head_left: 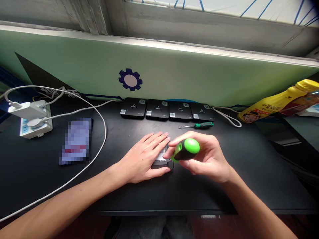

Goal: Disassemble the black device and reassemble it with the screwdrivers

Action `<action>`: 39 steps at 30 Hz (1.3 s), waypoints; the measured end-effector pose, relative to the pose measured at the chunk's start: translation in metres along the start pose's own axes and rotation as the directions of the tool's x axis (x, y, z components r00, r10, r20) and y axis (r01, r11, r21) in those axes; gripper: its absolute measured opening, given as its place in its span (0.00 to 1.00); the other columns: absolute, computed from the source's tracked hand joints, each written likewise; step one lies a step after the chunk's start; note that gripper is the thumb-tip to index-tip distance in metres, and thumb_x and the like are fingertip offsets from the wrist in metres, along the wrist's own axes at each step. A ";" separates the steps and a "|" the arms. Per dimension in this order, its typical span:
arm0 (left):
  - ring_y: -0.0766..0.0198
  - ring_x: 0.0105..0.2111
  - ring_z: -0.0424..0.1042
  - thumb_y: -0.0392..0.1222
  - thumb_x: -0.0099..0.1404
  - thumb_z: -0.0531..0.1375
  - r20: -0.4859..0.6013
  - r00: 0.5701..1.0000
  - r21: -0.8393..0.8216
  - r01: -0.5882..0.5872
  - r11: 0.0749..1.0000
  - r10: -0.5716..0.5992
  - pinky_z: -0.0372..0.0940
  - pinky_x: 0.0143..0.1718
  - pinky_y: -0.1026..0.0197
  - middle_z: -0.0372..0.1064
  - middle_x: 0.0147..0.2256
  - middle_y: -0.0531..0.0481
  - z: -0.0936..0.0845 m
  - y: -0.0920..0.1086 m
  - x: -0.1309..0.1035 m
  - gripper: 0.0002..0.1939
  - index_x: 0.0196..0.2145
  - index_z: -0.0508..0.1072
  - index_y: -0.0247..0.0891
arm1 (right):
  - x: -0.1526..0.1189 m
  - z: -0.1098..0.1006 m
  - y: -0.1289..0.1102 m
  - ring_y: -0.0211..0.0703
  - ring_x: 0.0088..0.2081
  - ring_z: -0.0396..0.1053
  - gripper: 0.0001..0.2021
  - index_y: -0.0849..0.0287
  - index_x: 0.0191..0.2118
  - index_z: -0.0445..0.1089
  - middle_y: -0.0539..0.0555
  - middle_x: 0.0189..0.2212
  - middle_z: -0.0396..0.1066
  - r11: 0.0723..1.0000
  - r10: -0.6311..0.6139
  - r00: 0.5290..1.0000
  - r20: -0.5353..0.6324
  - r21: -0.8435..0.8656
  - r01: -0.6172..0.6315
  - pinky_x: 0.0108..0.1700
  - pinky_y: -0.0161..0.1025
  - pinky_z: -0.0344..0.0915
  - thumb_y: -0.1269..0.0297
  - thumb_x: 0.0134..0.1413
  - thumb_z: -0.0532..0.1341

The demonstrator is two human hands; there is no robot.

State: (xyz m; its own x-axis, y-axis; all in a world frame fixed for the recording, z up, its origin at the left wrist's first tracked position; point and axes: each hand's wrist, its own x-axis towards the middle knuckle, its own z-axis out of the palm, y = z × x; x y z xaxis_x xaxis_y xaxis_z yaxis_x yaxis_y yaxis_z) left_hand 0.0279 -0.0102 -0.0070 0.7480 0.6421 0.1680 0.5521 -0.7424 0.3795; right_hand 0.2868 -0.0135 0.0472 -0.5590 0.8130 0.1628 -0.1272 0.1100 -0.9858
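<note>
My left hand [147,156] lies flat with fingers stretched out over a small dark device [159,162] on the desk. Much of the device is under the hand; a printed label and its front edge show. In my right hand [206,156] is a screwdriver [186,148] with a bright green and black handle, the fingers closed around it. Its handle end points up toward me, and the thin shaft slants down toward the right edge of the device. Whether the tip touches the device I cannot tell.
Several flat black boxes [133,108] stand in a row by the green partition [174,73]. A second screwdriver [204,125] lies before them. At left are a power strip [36,124], a white cable [104,132] and a blurred-out flat object [76,141]; at right, a yellow bottle [276,101].
</note>
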 end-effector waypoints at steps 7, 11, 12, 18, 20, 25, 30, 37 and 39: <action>0.38 0.82 0.51 0.68 0.79 0.60 0.012 1.000 0.024 0.009 1.000 -0.009 0.53 0.81 0.34 0.49 0.81 0.32 0.001 -0.001 -0.001 0.49 0.82 0.54 0.32 | 0.002 0.005 -0.002 0.47 0.39 0.74 0.21 0.53 0.58 0.83 0.54 0.37 0.79 0.994 -0.098 0.995 0.026 -0.047 0.099 0.34 0.40 0.67 0.71 0.59 0.75; 0.37 0.81 0.52 0.67 0.80 0.60 0.004 1.000 0.009 0.006 1.000 -0.006 0.54 0.80 0.33 0.50 0.81 0.31 0.002 -0.001 -0.001 0.48 0.81 0.55 0.30 | 0.003 0.008 0.002 0.46 0.38 0.80 0.24 0.52 0.52 0.78 0.52 0.38 0.84 0.998 -0.055 0.998 -0.014 0.037 0.056 0.39 0.41 0.73 0.80 0.52 0.79; 0.37 0.81 0.53 0.66 0.80 0.60 0.003 1.000 0.005 0.006 1.000 -0.006 0.54 0.80 0.33 0.51 0.81 0.31 0.001 0.000 -0.001 0.48 0.81 0.55 0.31 | 0.003 0.009 0.003 0.48 0.39 0.82 0.24 0.52 0.49 0.75 0.52 0.38 0.85 0.997 -0.049 0.999 -0.021 0.062 0.050 0.42 0.43 0.75 0.80 0.52 0.79; 0.37 0.81 0.53 0.68 0.79 0.60 0.004 1.000 0.009 0.012 1.000 -0.012 0.53 0.80 0.34 0.51 0.81 0.32 -0.001 0.002 -0.001 0.46 0.80 0.58 0.33 | 0.005 0.007 0.003 0.53 0.48 0.78 0.17 0.51 0.47 0.77 0.57 0.47 0.80 0.997 -0.077 0.992 -0.101 -0.032 0.074 0.46 0.48 0.76 0.72 0.56 0.79; 0.37 0.81 0.53 0.68 0.79 0.60 -0.001 1.000 0.009 0.011 1.000 -0.011 0.53 0.80 0.34 0.51 0.81 0.32 0.000 0.001 -0.001 0.46 0.80 0.57 0.34 | 0.006 0.004 0.002 0.55 0.51 0.76 0.13 0.52 0.49 0.82 0.59 0.48 0.78 0.990 -0.110 0.991 -0.080 -0.093 0.102 0.48 0.48 0.76 0.69 0.60 0.77; 0.37 0.81 0.54 0.67 0.79 0.61 -0.013 1.000 -0.011 0.002 1.000 -0.002 0.54 0.80 0.34 0.52 0.81 0.32 0.001 -0.001 0.000 0.47 0.81 0.55 0.35 | 0.005 0.000 0.001 0.49 0.43 0.78 0.13 0.53 0.57 0.82 0.56 0.42 0.81 0.990 -0.138 0.990 0.004 -0.017 0.138 0.48 0.47 0.75 0.65 0.70 0.69; 0.36 0.80 0.56 0.66 0.79 0.62 -0.030 1.000 -0.036 0.001 0.999 -0.002 0.55 0.79 0.33 0.54 0.80 0.31 0.001 -0.002 0.000 0.46 0.81 0.57 0.37 | 0.004 0.008 0.002 0.44 0.34 0.77 0.22 0.51 0.52 0.75 0.51 0.36 0.82 0.998 -0.052 0.996 -0.067 0.042 0.055 0.33 0.38 0.71 0.69 0.56 0.80; 0.38 0.80 0.56 0.67 0.78 0.63 -0.049 0.998 -0.055 0.030 0.998 -0.032 0.52 0.81 0.34 0.55 0.79 0.31 0.001 -0.003 0.000 0.47 0.80 0.56 0.37 | 0.008 0.007 0.005 0.48 0.41 0.79 0.17 0.52 0.44 0.78 0.54 0.41 0.83 0.987 -0.150 0.979 -0.138 -0.085 0.139 0.41 0.44 0.75 0.75 0.53 0.80; 0.38 0.81 0.54 0.67 0.78 0.63 -0.058 0.998 -0.033 0.036 0.999 -0.037 0.46 0.82 0.32 0.56 0.79 0.31 0.001 -0.003 0.000 0.46 0.80 0.58 0.36 | 0.008 0.004 0.005 0.50 0.41 0.78 0.14 0.52 0.45 0.83 0.55 0.40 0.82 0.975 -0.174 0.976 -0.133 -0.165 0.152 0.41 0.45 0.74 0.74 0.55 0.79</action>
State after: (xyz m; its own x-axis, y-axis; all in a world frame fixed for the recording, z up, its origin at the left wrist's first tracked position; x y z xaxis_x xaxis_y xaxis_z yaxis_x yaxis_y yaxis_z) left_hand 0.0269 -0.0077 -0.0093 0.7043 0.6793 0.2059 0.5658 -0.7124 0.4151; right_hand 0.2780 -0.0088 0.0433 -0.4145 0.8499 0.3253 -0.0736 0.3249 -0.9429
